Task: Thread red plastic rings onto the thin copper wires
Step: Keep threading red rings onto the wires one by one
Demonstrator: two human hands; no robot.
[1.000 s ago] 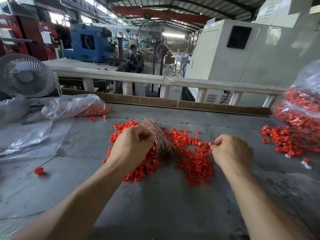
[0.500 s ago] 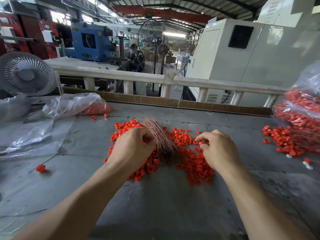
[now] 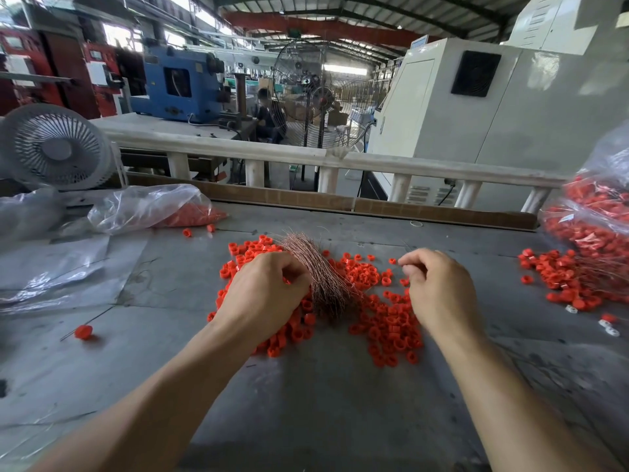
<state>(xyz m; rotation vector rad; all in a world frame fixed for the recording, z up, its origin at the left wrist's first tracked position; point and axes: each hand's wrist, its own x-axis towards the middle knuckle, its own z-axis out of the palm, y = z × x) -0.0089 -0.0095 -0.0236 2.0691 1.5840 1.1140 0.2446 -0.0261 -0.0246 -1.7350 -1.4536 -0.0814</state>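
Observation:
A fanned bundle of thin copper wires [image 3: 318, 277] lies on the grey table [image 3: 306, 403], in the middle of a spread of loose red plastic rings [image 3: 388, 321]. My left hand [image 3: 265, 298] rests on the rings at the bundle's left edge. Its fingers are curled and its thumb is against the wires, and what it holds inside is mostly hidden. To the right of the bundle, my right hand [image 3: 439, 287] is raised a little. It pinches a single red ring [image 3: 393, 261] at its fingertips.
A second heap of red rings with wires [image 3: 578, 284] spills from a clear bag [image 3: 592, 216] at the right edge. Another bag of rings [image 3: 153, 209] and plastic sheets lie at the left, beside a white fan [image 3: 54, 148]. One ring on a wire [image 3: 83, 332] lies apart.
My right hand moved left from the outer rings toward the bundle, then lifted slightly with a ring at its fingertips. My left hand stayed by the wires.

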